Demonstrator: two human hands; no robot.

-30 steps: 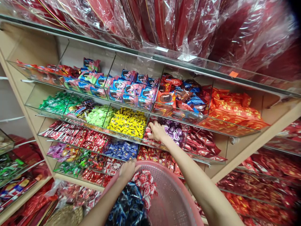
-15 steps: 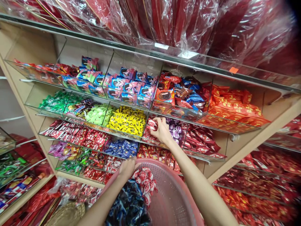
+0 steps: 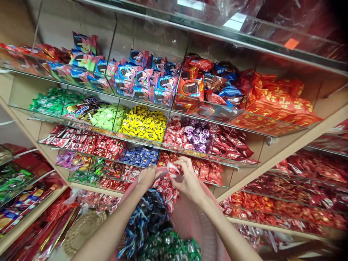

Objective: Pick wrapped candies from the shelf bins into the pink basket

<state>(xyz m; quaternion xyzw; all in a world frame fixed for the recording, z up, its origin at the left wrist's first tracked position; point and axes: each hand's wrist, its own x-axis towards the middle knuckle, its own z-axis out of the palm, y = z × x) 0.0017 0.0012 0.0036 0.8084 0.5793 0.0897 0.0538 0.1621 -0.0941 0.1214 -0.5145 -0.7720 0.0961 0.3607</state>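
Left hand (image 3: 146, 177) is closing around the far rim of a pink perforated basket (image 3: 187, 219). Right hand (image 3: 189, 179) is curling, thumb and fingers narrowly apart, and is holding a red-and-white wrapped candy (image 3: 173, 169) at the fingertips, above the basket's far side, just beside the left hand. Exact finger contact is blurring.

Basket contents: more red-and-white candies (image 3: 167, 195) are lying below the right hand; blue-and-black wrapped sweets (image 3: 146, 214) are filling the left side; green-wrapped sweets (image 3: 172, 246) are sitting nearest the wearer.

Shelf, beyond the hands: loose red-and-white candies (image 3: 174, 135) are resting against purple-and-white candies (image 3: 199, 133); yellow packets (image 3: 144, 124) are occupying the compartment to the left.
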